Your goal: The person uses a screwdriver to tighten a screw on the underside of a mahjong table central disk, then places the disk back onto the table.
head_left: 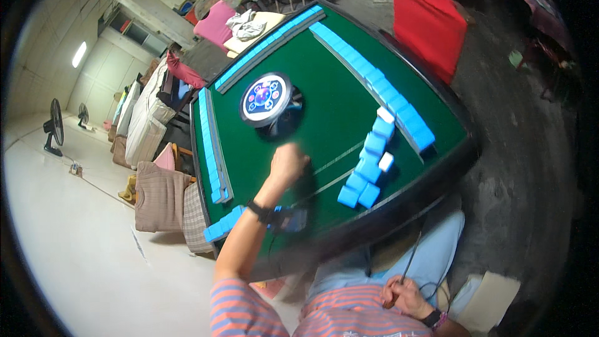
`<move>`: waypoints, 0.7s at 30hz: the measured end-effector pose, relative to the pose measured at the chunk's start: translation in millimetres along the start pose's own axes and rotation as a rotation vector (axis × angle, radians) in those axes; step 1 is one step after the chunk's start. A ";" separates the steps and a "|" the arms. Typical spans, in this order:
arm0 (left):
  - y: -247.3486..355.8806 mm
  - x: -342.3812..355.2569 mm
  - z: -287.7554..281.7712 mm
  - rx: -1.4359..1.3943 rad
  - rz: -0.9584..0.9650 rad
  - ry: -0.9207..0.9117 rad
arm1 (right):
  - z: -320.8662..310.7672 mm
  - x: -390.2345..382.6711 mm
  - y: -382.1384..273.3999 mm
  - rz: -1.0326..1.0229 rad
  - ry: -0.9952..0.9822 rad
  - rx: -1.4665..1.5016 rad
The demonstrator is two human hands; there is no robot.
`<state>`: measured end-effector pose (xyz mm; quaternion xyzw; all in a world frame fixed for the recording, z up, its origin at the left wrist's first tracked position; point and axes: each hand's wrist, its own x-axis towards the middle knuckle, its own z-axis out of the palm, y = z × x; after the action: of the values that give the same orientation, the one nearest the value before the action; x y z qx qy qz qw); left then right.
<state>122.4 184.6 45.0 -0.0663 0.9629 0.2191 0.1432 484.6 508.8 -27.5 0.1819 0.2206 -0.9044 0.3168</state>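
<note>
My left hand (287, 163) reaches over the green tabletop of a mahjong table (340, 118), its fingers closed. Whether anything is inside them is hidden. Just beyond it stands the round control console (266, 100) with a lit face, raised and tilted above the table's middle. In my lap, my right hand (409, 299) is wrapped round a thin dark rod (412, 254) with a reddish-brown end. Beside my left wrist lies a dark flat device (288, 218), partly blurred.
Blue-backed mahjong tiles stand in rows along the far side (271, 47), left (212, 150) and right (374, 84). A loose cluster of tiles (368, 171) sits near right. Around the table are a red-covered chair (429, 31), a pink chair (216, 25) and a brown-draped chair (161, 196).
</note>
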 end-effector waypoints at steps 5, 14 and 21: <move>1.2 -33.3 -9.0 0.108 0.059 0.094 | -46.9 14.9 -46.2 0.218 -0.127 -0.439; -19.4 -29.8 -29.7 -0.910 -0.309 -0.087 | 135.5 73.2 -236.4 0.230 0.183 -0.767; -86.4 -24.0 -64.0 -1.866 -0.480 0.053 | 296.6 282.2 -278.6 -0.046 0.135 -1.117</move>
<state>145.9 80.6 72.7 -0.3535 0.3648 0.8598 0.0518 39.5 412.8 167.3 0.0393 0.6896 -0.6433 0.3303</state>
